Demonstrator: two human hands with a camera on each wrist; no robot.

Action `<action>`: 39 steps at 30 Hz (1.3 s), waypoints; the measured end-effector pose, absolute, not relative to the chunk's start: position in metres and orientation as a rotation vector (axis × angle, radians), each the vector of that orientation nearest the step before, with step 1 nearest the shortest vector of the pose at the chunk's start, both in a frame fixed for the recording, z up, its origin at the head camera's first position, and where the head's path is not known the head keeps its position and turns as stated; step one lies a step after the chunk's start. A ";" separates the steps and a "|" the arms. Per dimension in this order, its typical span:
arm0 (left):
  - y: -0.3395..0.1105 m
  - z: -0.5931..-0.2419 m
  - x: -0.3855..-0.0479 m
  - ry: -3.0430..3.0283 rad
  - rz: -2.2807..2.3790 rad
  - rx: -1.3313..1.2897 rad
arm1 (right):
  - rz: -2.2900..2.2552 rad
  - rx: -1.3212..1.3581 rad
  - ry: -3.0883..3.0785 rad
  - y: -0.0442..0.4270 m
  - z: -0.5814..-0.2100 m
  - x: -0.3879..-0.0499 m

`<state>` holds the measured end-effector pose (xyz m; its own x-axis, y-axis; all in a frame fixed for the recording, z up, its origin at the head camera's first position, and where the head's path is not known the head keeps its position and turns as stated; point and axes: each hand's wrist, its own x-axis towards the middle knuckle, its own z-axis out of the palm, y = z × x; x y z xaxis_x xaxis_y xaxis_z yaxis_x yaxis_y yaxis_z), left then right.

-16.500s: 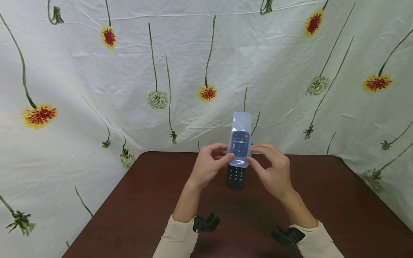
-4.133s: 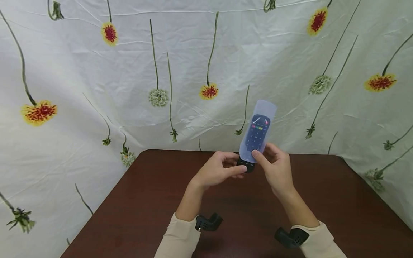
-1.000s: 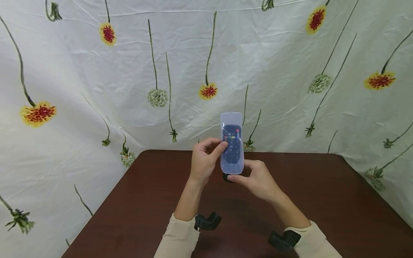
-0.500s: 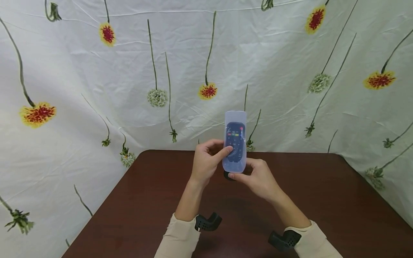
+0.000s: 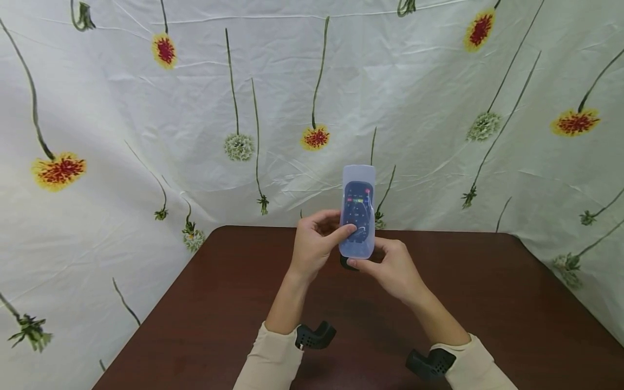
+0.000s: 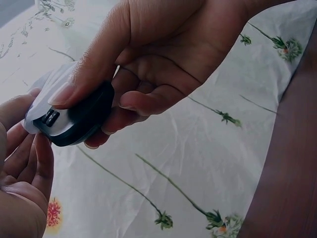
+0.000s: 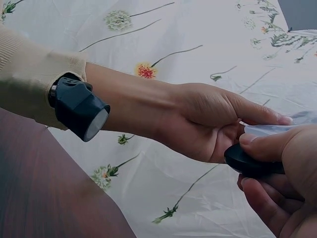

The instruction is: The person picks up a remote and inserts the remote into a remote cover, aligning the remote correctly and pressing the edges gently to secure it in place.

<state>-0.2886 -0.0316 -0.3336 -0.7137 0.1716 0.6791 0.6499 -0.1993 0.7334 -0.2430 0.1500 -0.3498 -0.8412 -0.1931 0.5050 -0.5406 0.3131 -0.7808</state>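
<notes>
A black remote control [image 5: 348,264] is mostly inside a translucent, bluish silicone cover [image 5: 359,174], held above the far part of the table. Coloured buttons show through the cover, and the remote's bottom end sticks out. My left hand [image 5: 314,244] grips the cover from the left, thumb lying over its front and fingers behind. At the lower end, my right hand [image 5: 390,268] pinches the protruding end of the remote [image 7: 242,161], thumb on top and fingers beneath. The cover's edge [image 7: 265,130] lies close to the right thumb in the right wrist view.
A dark brown table [image 5: 219,325] extends below both hands. Behind it hangs a white cloth [image 5: 419,70] printed with flowers, reaching down both sides. Each wrist wears a black camera mount [image 5: 316,336] over a beige sleeve cuff.
Earlier the remote's number keys stood out below the cover; now only its bottom end shows. Over the last second cover and remote shift slightly right and up, and the left thumb sits lower on the cover.
</notes>
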 end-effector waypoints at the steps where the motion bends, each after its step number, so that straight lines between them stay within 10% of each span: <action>1: -0.031 -0.334 -0.289 -1.730 -1.982 -0.956 | 1.540 0.658 -2.265 0.150 -0.350 -0.243; 39: -0.033 -0.336 -0.288 -1.632 -2.022 -0.999 | 1.573 0.775 -2.303 0.155 -0.350 -0.246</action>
<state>-0.2880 -0.0327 -0.3364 -0.6872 0.1531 0.7101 0.6619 -0.2709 0.6989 -0.2456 0.1545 -0.3501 -0.8284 -0.2871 0.4811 -0.5525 0.2772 -0.7860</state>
